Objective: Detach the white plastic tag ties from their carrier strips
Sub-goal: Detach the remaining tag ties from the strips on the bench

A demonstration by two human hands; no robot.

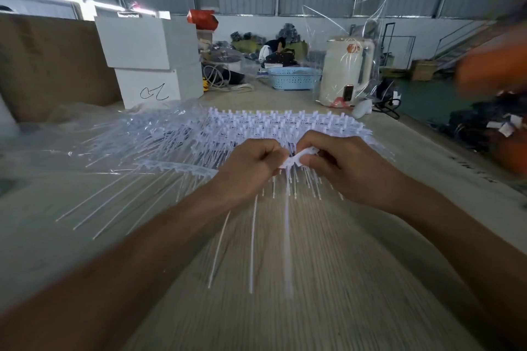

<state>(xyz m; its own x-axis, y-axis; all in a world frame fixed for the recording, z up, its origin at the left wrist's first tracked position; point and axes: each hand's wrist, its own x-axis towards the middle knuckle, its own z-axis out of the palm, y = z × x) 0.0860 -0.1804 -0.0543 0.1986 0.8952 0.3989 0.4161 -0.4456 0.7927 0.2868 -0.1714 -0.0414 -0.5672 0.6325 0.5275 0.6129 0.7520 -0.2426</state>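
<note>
Left hand [251,164]: your fingers curl, pinching the strip [296,159].
Right hand [339,164]: you pinch its other end.
Ties [288,236]: hanging from the strip over the table [342,293].
Pile [256,125]: just behind your hands.

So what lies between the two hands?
A bent white plastic carrier strip, pinched by the left hand and right hand, seen in the head view.

Two bare forearms are showing in the head view, entering from the lower corners, with no sleeve edge, watch, strap or glove appearing on either. The left hand [251,167] and the right hand [346,168] are both showing uncovered, with no rings visible on the fingers that can be seen. The nails are looking short, though motion blur is softening finer detail.
</note>
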